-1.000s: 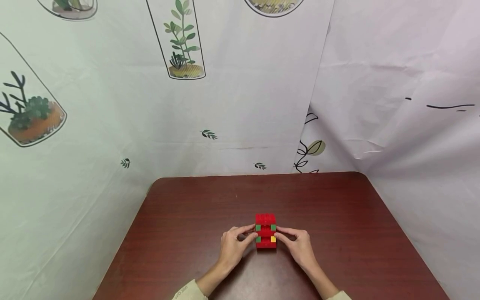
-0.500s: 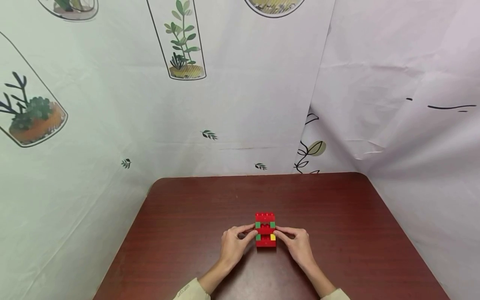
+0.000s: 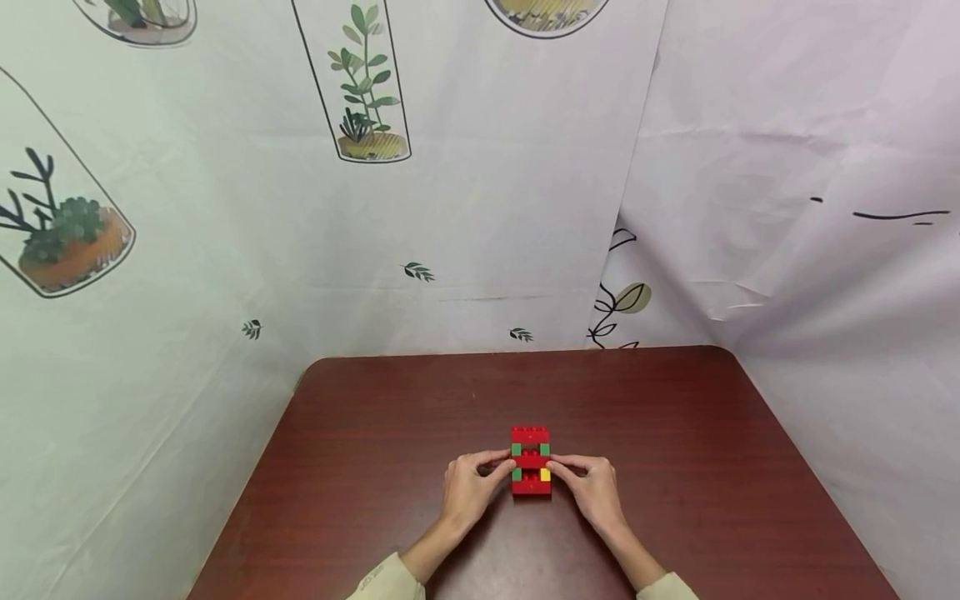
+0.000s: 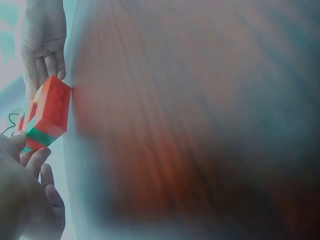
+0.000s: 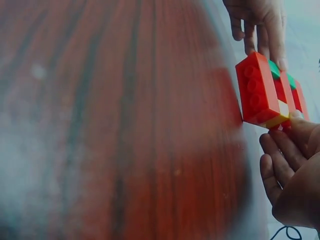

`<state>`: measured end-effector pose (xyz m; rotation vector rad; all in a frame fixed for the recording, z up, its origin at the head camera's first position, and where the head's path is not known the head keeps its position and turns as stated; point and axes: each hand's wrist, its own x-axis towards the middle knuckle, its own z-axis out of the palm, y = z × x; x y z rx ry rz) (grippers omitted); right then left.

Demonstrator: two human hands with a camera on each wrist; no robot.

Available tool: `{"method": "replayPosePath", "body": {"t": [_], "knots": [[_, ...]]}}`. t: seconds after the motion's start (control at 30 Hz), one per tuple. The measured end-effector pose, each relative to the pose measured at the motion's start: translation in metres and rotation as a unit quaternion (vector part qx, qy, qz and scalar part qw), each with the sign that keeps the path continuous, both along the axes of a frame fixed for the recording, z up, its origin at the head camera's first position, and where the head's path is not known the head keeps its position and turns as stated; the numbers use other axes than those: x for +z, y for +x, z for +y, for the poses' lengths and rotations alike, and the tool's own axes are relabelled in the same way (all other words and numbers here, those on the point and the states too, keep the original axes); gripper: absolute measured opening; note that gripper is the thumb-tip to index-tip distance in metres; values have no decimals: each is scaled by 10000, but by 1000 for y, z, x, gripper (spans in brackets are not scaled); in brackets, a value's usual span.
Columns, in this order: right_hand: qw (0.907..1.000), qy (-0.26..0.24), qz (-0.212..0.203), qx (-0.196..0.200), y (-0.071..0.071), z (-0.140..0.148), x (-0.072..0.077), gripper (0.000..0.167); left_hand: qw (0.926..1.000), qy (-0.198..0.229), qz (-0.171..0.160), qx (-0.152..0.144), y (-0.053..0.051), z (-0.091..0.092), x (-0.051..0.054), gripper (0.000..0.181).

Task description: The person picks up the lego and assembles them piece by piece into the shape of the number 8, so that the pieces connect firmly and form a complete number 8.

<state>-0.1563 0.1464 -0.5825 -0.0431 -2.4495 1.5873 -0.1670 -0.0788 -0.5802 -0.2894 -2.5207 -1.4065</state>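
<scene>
A small stack of toy building bricks (image 3: pixel 530 460) is held over the near middle of the table. Three red bricks form it, with small green bricks (image 3: pixel 516 474) and one yellow brick (image 3: pixel 545 475) between them. From the left, my left hand (image 3: pixel 468 492) pinches the stack between thumb and fingers. My right hand (image 3: pixel 597 492) pinches its right side the same way, by the yellow brick. Round shapes show on the end red brick (image 5: pixel 256 90) in the right wrist view. Whether the stack touches the tabletop I cannot tell.
The dark red-brown wooden table (image 3: pixel 375 417) has rounded far corners. White cloth sheets (image 3: pixel 480 208) printed with plants hang behind it and along both sides.
Early in this second the stack tilted slightly, so the gaps between its red bricks show more clearly. Both hands keep their hold and have barely moved.
</scene>
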Motion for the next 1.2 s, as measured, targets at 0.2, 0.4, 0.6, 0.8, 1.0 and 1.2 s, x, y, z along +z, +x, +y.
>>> {"method": "replayPosePath", "body": {"t": [0.2, 0.4, 0.6, 0.8, 1.0, 1.2], "knots": [[9998, 119, 115, -70, -3, -1, -2, 14, 9999, -69, -39, 98, -3, 0, -3, 24], [9987, 75, 507, -14, -5, -3, -3, 14, 9998, -103, -23, 156, -6, 1, -2, 22], [9991, 31, 425, 13, -8, -2, -5, 15, 9995, -149, -183, 225, -10, 1, -4, 18], [9990, 108, 433, 9, -11, -2, -6, 13, 9994, -172, -224, 206, -10, 0, -2, 17], [9988, 176, 467, -1, -13, -3, -7, 12, 9993, -249, -168, 215, -10, 1, -1, 16], [9985, 255, 476, -32, -15, -3, -8, 11, 9991, -377, -44, 194, -10, 2, -2, 18]]}}
